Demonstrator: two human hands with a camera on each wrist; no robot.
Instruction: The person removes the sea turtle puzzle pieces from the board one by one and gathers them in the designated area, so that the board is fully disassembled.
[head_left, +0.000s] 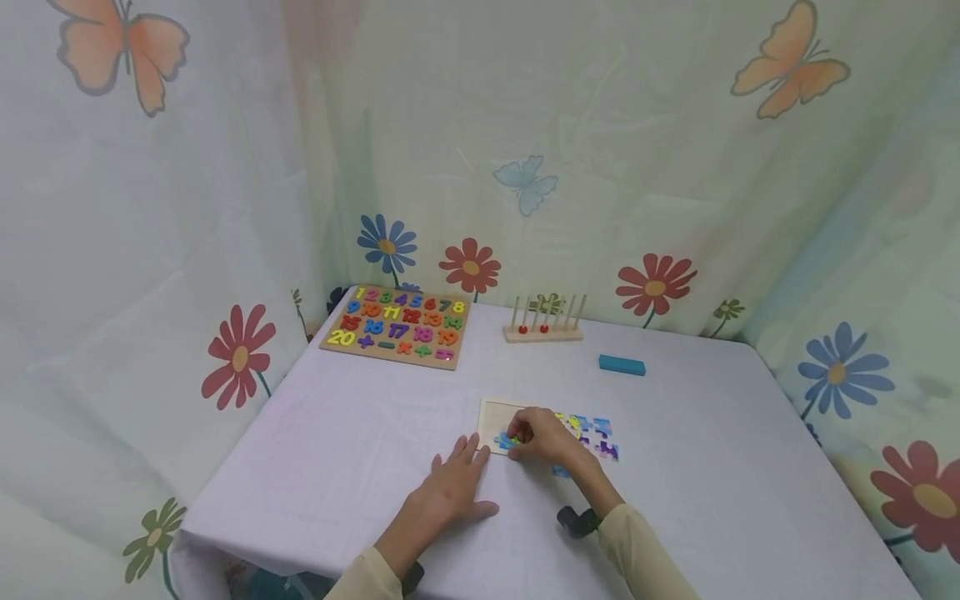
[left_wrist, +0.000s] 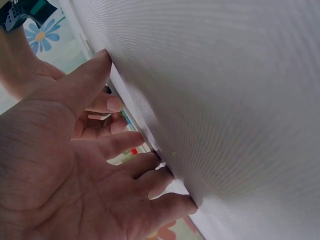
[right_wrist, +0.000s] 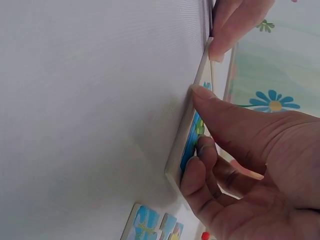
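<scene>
A shallow wooden puzzle tray (head_left: 491, 408) lies on the table, with blue and green jigsaw pieces (head_left: 504, 440) along its near side. My right hand (head_left: 546, 436) reaches over the tray, fingers curled at a jigsaw piece (right_wrist: 189, 142); its thumb touches the tray's rim in the right wrist view, and the fingers partly hide the piece. My left hand (head_left: 447, 490) lies palm down with fingers extended, its fingertips at the tray's near left corner. Loose jigsaw pieces (head_left: 602, 427) in blue, purple and yellow lie right of the tray, some behind my right hand.
At the back left is a number board (head_left: 397, 327) with coloured numerals. A wooden peg stand (head_left: 543, 333) with red beads stands at the back, and a teal block (head_left: 622, 365) lies right of it. Flowered curtains (head_left: 465, 125) enclose the white-covered table (head_left: 750, 492).
</scene>
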